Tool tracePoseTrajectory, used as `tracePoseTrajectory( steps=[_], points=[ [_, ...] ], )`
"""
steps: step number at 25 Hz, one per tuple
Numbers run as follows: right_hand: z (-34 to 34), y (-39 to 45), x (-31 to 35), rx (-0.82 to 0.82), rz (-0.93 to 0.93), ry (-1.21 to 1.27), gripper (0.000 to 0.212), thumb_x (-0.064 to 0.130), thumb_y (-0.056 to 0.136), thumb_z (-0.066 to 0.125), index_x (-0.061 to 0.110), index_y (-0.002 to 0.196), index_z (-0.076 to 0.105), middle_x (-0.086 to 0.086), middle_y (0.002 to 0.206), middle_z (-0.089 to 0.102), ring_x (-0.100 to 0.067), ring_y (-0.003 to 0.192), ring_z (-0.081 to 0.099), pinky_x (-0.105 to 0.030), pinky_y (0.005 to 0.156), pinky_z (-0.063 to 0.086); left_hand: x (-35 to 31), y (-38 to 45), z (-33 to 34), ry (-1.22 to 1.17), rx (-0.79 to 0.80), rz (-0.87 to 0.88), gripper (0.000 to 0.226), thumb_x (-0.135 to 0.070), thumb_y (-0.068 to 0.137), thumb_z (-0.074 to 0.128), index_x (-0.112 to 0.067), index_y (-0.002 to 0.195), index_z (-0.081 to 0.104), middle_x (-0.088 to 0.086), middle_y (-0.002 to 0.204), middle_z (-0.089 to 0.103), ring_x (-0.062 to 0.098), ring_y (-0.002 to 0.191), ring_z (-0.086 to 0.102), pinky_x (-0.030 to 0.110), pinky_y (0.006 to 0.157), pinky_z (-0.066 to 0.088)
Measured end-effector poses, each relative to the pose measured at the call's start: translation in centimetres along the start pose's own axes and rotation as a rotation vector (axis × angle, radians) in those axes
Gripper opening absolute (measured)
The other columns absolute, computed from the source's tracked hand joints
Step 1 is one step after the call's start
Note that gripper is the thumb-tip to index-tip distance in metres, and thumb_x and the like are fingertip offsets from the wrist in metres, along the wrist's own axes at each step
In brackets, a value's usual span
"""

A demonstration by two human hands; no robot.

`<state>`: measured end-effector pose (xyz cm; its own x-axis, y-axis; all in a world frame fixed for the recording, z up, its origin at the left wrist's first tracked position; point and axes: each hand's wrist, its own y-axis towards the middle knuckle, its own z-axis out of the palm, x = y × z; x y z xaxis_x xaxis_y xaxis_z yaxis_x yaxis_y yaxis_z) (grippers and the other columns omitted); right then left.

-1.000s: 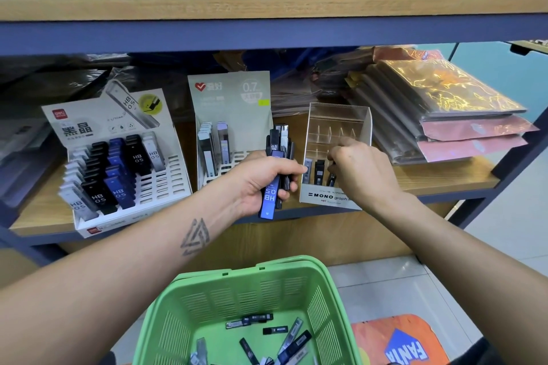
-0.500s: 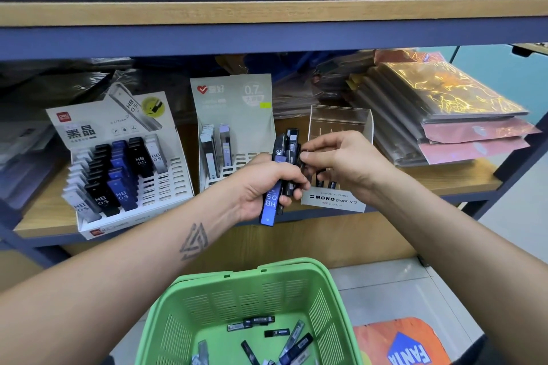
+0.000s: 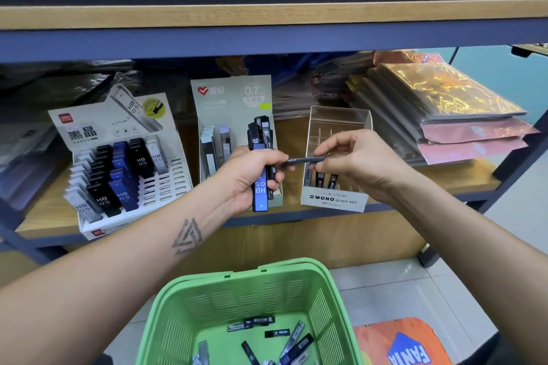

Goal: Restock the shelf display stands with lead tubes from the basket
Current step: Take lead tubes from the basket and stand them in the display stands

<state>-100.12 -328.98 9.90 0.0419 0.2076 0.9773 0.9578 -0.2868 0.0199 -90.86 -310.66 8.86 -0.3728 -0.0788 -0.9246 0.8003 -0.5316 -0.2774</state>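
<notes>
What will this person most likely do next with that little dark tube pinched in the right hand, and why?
Probably lower it into the clear MONO stand. The right hand pinches one dark tube just drawn from the bunch of tubes gripped by the left hand, and it sits right above that stand, where only a few tubes stand in the front row and the slots behind look empty.

A dark lead tube lies level before the clear stand; more litter the green basket.
</notes>
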Motion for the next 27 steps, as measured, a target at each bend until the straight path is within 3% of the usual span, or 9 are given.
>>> tracePoseTrajectory(
  steps=[3, 6, 10, 14, 18, 22, 27],
  points=[
    [0.1, -0.3, -0.3, 0.035, -0.037, -0.081, 0.021, -0.010, 0.073, 0.082, 0.008, 0.082, 0.075, -0.024, 0.094, 0.074, -0.039, 0.090, 0.072, -0.043, 0.085, 0.058, 0.1, 0.1, 0.0, 0.063, -0.035, 0.078, 0.017, 0.013, 0.084, 0.062, 0.000, 0.094, 0.057, 0.011, 0.063, 0.052, 0.018, 0.049, 0.049, 0.021, 0.040, 0.034],
    [0.2, -0.4, -0.2, 0.069, -0.062, -0.156, 0.023, -0.008, 0.074, 0.082, 0.008, 0.088, 0.073, -0.019, 0.088, 0.076, -0.029, 0.079, 0.074, -0.029, 0.067, 0.056, 0.1, 0.2, 0.1, 0.166, -0.053, 0.152, 0.019, 0.013, 0.082, 0.063, -0.002, 0.093, 0.058, 0.011, 0.062, 0.051, 0.019, 0.049, 0.048, 0.024, 0.042, 0.035],
    [0.5, -0.2, 0.1, 0.075, -0.129, -0.196, 0.023, 0.002, 0.078, 0.083, 0.009, 0.098, 0.073, -0.012, 0.093, 0.076, -0.021, 0.085, 0.073, -0.030, 0.078, 0.060, -0.2, -0.2, 0.5, 0.328, -0.022, 0.222, 0.017, 0.010, 0.083, 0.063, -0.003, 0.094, 0.058, 0.012, 0.058, 0.049, 0.016, 0.042, 0.046, 0.024, 0.042, 0.034],
    [1.3, -0.1, 0.7, 0.102, -0.219, -0.493, 0.028, 0.007, 0.082, 0.081, 0.016, 0.108, 0.074, 0.000, 0.087, 0.075, -0.006, 0.077, 0.070, -0.020, 0.067, 0.055, -0.3, -0.2, 1.1, 0.452, 0.019, 0.292, 0.010, 0.005, 0.083, 0.069, -0.002, 0.080, 0.062, 0.014, 0.055, 0.051, 0.022, 0.047, 0.045, 0.026, 0.043, 0.035],
    [-1.1, 0.6, 0.9, -0.076, -0.236, -0.567, 0.045, 0.013, 0.081, 0.083, 0.026, 0.123, 0.072, 0.004, 0.086, 0.068, -0.012, 0.080, 0.064, -0.032, 0.081, 0.057, -0.4, -0.2, 0.9, 0.257, -0.007, 0.226, 0.014, 0.005, 0.081, 0.072, -0.003, 0.087, 0.062, 0.021, 0.072, 0.056, 0.018, 0.048, 0.047, 0.023, 0.042, 0.034],
    [-2.4, 0.8, 0.2, -0.191, -0.193, -0.515, 0.028, 0.013, 0.082, 0.083, 0.028, 0.104, 0.075, 0.002, 0.082, 0.065, -0.014, 0.075, 0.065, -0.034, 0.076, 0.058, -0.4, 0.0, 0.6, 0.134, 0.017, 0.175, 0.018, 0.013, 0.084, 0.060, -0.004, 0.092, 0.059, 0.023, 0.078, 0.059, 0.018, 0.051, 0.048, 0.021, 0.042, 0.033],
    [-2.4, 1.3, -0.6, -0.310, -0.158, -0.493, 0.018, 0.009, 0.086, 0.078, 0.019, 0.100, 0.075, 0.000, 0.089, 0.070, -0.018, 0.080, 0.073, -0.041, 0.079, 0.062, 0.0, 0.5, 0.6, 0.144, -0.030, 0.114, 0.014, 0.011, 0.086, 0.059, -0.002, 0.092, 0.058, 0.016, 0.069, 0.060, 0.018, 0.049, 0.048, 0.022, 0.041, 0.034]
  ],
)
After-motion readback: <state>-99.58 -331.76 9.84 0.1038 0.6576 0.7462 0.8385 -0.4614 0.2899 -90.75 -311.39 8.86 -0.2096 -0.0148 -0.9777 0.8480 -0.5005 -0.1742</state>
